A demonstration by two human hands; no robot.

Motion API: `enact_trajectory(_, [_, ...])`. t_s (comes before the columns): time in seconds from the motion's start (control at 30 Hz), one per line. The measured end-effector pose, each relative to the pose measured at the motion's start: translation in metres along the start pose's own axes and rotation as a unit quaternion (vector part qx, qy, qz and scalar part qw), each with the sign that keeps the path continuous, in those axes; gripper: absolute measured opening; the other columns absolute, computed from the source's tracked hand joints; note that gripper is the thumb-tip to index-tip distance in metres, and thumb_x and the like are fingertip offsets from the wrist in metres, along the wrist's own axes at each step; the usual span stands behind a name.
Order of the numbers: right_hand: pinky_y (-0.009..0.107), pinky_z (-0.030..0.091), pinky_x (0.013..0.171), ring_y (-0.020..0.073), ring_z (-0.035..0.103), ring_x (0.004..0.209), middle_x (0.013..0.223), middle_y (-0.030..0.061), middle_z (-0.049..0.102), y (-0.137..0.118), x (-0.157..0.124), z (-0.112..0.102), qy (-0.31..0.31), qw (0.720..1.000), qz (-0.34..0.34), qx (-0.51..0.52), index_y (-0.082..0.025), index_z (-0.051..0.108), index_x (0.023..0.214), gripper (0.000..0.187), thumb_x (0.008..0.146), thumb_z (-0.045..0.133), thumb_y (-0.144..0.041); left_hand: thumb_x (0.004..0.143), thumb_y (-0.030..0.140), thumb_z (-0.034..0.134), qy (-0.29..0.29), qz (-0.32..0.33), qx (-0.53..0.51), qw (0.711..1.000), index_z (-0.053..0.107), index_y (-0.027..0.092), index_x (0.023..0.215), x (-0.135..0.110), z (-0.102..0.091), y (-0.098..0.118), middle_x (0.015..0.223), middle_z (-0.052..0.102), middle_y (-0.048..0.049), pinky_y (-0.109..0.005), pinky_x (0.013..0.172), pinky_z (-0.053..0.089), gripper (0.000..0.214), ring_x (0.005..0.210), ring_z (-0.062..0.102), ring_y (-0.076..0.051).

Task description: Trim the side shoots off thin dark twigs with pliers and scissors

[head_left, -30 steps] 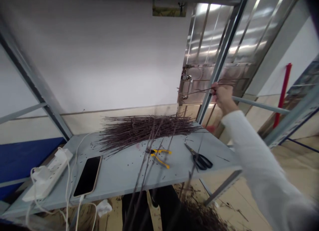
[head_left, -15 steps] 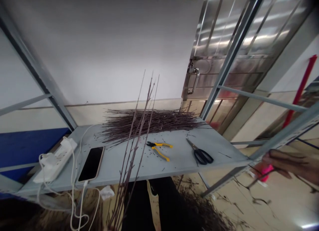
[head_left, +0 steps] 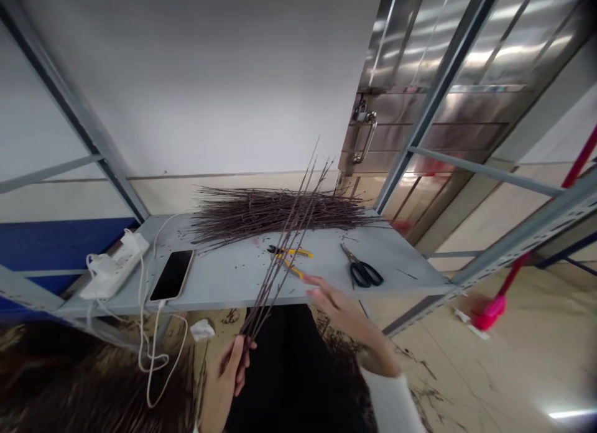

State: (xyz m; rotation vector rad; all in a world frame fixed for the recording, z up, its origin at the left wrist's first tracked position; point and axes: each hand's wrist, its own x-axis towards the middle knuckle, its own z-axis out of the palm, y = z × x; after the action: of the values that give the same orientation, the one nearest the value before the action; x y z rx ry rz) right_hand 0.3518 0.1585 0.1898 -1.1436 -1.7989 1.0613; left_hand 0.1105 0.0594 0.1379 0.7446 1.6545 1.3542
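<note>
My left hand (head_left: 236,367) is closed around the lower ends of several long, thin brown twigs (head_left: 280,259). They slant up to the right, crossing in front of the shelf and its pile of twigs (head_left: 261,212). My right hand (head_left: 333,302) is over the shelf's front edge, fingers stretched out and holding nothing I can see. It is just right of the held twigs and close to the yellow-handled cutting pliers (head_left: 293,252). Black-handled scissors (head_left: 364,268) lie farther right on the shelf.
A phone (head_left: 171,275) and a white power strip (head_left: 114,268) lie on the shelf's (head_left: 219,280) left, with white cables hanging over its front. Grey metal posts (head_left: 426,116) frame both sides. Twig scraps litter the floor, where a pink broom (head_left: 492,311) stands at right.
My right hand has come from the far right, where it held a forked twig piece, to the shelf's front. My left hand has risen into view, and its twigs lean farther right.
</note>
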Motion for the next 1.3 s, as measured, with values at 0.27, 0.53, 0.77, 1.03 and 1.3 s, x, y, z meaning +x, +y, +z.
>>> enact_trajectory(0.27, [0.026,0.052,0.057,0.0153,0.065,0.062,0.076,0.0023,0.07,-0.024,0.047,0.066,0.048,0.953,0.0,0.299,-0.02,0.056,0.101,0.041,0.082,0.056,-0.056,0.067,0.061,0.067,-0.087,0.064,0.016,0.994,0.069,0.014,0.089,-0.006,0.011,0.019,0.056,0.056,0.0031,-0.017,0.029,0.032,0.052,0.034,0.04,-0.006])
enact_trajectory(0.53, [0.028,0.051,0.05,0.0142,0.062,0.048,0.08,0.0019,0.072,-0.024,0.039,0.07,0.053,0.934,0.021,0.352,-0.02,0.058,0.104,0.047,0.074,0.063,-0.057,0.072,0.052,0.068,-0.011,0.124,-0.008,0.992,0.066,0.016,0.075,-0.008,0.016,0.014,0.057,0.06,0.0003,-0.021,0.043,0.044,0.036,0.048,0.054,-0.013])
enact_trajectory(0.77, [0.029,0.052,0.052,0.0158,0.065,0.053,0.081,0.0026,0.073,-0.025,0.039,0.07,0.07,0.908,0.053,0.41,-0.021,0.057,0.109,0.049,0.075,0.064,-0.056,0.062,0.05,0.077,-0.002,0.07,-0.154,0.986,0.063,0.015,0.065,0.002,0.028,0.017,0.055,0.058,0.0024,-0.018,0.043,0.037,0.038,0.047,0.046,-0.009])
enact_trajectory(1.03, [0.03,0.054,0.068,0.0187,0.068,0.079,0.085,0.0028,0.073,-0.02,0.046,0.088,0.081,0.898,0.072,0.426,-0.021,0.058,0.11,0.046,0.074,0.068,-0.049,0.071,0.046,0.072,-0.058,0.08,-0.084,0.992,0.068,0.015,0.073,0.015,0.029,0.018,0.065,0.065,-0.0007,-0.023,0.061,0.047,0.031,0.062,0.057,-0.014])
enact_trajectory(1.3, [0.029,0.052,0.064,0.017,0.065,0.074,0.081,-0.0001,0.07,-0.008,0.051,0.098,0.088,0.905,0.062,0.413,-0.023,0.049,0.114,0.055,0.068,0.076,-0.035,0.082,0.043,0.059,-0.007,0.203,0.107,0.973,0.067,0.019,0.091,0.022,0.036,0.023,0.086,0.069,-0.0068,-0.033,0.076,0.049,0.027,0.078,0.063,-0.021])
